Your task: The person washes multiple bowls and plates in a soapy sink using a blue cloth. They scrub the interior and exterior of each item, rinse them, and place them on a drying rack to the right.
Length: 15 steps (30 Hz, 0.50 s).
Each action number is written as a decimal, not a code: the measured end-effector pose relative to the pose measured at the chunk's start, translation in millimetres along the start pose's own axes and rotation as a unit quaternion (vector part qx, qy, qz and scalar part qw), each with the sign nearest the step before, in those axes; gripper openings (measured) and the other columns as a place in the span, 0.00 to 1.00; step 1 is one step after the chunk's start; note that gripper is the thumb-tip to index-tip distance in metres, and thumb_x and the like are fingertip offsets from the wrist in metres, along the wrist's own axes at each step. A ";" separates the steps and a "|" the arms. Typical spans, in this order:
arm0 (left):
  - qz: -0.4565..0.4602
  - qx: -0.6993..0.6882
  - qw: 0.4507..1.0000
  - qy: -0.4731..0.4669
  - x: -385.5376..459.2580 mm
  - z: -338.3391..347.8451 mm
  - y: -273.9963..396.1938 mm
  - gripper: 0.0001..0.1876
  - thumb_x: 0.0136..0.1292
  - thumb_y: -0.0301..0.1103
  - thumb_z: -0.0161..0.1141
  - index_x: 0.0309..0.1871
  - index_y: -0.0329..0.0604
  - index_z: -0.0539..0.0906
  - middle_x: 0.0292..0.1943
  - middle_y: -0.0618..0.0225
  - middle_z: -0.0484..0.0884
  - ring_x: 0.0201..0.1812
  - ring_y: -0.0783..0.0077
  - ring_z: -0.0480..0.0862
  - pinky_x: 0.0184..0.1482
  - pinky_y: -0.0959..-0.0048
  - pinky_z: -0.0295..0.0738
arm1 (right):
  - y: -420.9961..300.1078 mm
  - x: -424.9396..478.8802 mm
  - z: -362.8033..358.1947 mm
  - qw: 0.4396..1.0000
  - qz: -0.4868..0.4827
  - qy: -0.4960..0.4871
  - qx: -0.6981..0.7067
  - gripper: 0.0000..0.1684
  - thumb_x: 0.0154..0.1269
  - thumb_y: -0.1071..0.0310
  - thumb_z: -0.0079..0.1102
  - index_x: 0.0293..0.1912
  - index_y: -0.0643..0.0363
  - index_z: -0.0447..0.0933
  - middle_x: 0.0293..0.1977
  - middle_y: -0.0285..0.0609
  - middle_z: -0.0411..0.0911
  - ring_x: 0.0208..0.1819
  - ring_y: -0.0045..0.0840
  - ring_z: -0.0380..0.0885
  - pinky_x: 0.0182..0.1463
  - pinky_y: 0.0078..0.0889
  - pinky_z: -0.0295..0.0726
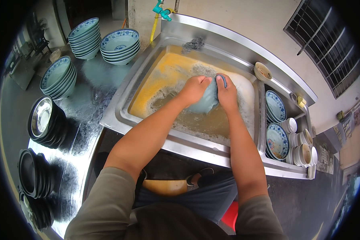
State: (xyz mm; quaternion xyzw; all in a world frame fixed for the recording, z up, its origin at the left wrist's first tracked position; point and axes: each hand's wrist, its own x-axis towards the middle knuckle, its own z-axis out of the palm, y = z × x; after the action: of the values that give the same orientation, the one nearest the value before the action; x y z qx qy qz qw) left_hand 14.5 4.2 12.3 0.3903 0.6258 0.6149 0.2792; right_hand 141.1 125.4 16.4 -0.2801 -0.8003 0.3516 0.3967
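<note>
A pale blue-green bowl [204, 100] is tilted over the sink, its lower edge at the murky water. My left hand [195, 90] grips it from the left with the thumb on top. On the other side, my right hand [228, 93] holds its upper right part, thumb raised. A darker blue strip shows under the right fingers; whether it is the patterned rim or a cloth, I cannot tell. Both hands are above the stainless steel sink [129, 97], where yellow-orange scum and white foam float on the brown water [202, 123].
Stacks of blue-patterned bowls [120, 45] and black dishes [48, 123] stand on a metal table [87, 103] at left. A steel wool scourer [193, 45] and a small bowl [262, 71] rest on the sink's back ledge. Patterned bowls [277, 141] and white cups [304, 154] fill the right compartment.
</note>
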 end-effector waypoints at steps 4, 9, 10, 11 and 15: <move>-0.091 -0.297 0.949 0.055 -4.8 1.7 24.9 0.23 0.85 0.48 0.54 0.60 0.33 0.83 0.51 0.61 0.89 0.49 0.65 0.88 0.53 0.63 0.84 | 48.0 8.8 -30.6 0.903 0.316 -0.029 0.290 0.20 0.82 0.53 0.60 0.60 0.58 0.83 0.51 0.43 0.88 0.52 0.34 0.86 0.58 0.44 0.82; -0.168 -0.302 0.928 0.138 13.5 -18.4 -4.3 0.30 0.87 0.54 0.47 0.75 0.36 0.72 0.70 0.54 0.80 0.66 0.56 0.83 0.69 0.53 0.79 | 30.8 9.7 -33.7 0.824 0.382 -0.043 0.416 0.19 0.78 0.56 0.69 0.58 0.57 0.81 0.49 0.39 0.87 0.48 0.31 0.87 0.55 0.46 0.86; -0.168 -0.248 0.946 0.122 22.1 -29.5 -28.7 0.33 0.87 0.56 0.44 0.78 0.36 0.68 0.74 0.52 0.75 0.70 0.55 0.80 0.72 0.51 0.76 | 23.8 16.3 -29.1 0.818 0.370 -0.028 0.440 0.18 0.77 0.58 0.71 0.58 0.58 0.81 0.49 0.39 0.87 0.48 0.31 0.87 0.55 0.48 0.87; -0.172 -0.194 0.960 0.102 25.9 -35.4 -42.2 0.35 0.88 0.58 0.40 0.81 0.36 0.64 0.78 0.51 0.71 0.74 0.53 0.77 0.75 0.48 0.73 | 20.6 21.6 -27.0 0.810 0.361 -0.008 0.463 0.18 0.76 0.60 0.72 0.58 0.58 0.81 0.50 0.40 0.87 0.48 0.32 0.87 0.56 0.50 0.87; -0.255 -0.164 0.952 -0.039 7.2 8.5 -5.9 0.43 0.85 0.67 0.31 0.87 0.41 0.54 0.85 0.51 0.58 0.84 0.51 0.62 0.81 0.38 0.58 | 26.4 21.2 -54.5 0.809 0.318 0.072 0.488 0.18 0.73 0.65 0.75 0.57 0.61 0.80 0.48 0.44 0.84 0.49 0.34 0.86 0.57 0.51 0.89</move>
State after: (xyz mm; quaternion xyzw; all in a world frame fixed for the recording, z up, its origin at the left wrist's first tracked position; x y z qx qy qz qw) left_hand 16.9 15.3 6.6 0.1905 0.5837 0.6017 0.5108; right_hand 179.7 175.2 28.9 -0.3128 -0.3585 0.7817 0.4033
